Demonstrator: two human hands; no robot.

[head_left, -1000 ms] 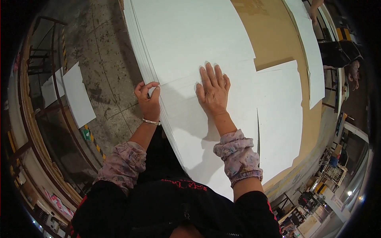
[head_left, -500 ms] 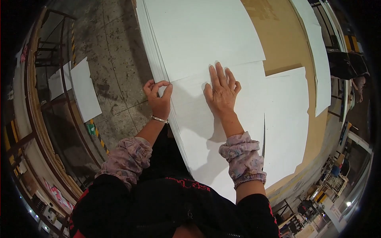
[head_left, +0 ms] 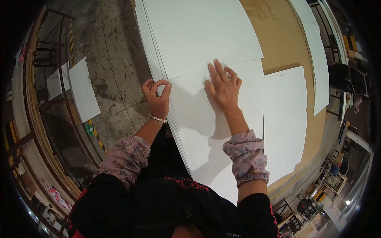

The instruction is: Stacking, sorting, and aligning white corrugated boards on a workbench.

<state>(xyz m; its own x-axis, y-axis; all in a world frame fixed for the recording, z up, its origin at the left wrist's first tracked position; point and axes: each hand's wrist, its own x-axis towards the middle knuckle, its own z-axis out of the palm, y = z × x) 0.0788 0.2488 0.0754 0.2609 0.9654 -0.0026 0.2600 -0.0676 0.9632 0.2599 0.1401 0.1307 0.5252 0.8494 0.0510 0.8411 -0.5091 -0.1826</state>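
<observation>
Large white sheets, thin board by the look of them, lie in a stack in front of me. My left hand is at the stack's left edge, with thumb and forefinger pinched together on the edge of the near white sheet. On that same sheet, my right hand lies with its fingers apart, its fingertips close to the seam where the far white sheet begins. Beside my right forearm is another white sheet with a notched outer edge.
Brown board shows under the sheets on the right, and a further white stack stands along it. Leftward are a concrete floor, a leaning white panel and a metal rack. A dark chair-like object is at far right.
My right hand has slid slightly to the right across the sheet, its forearm along with it. My left hand keeps its pinch at the edge.
</observation>
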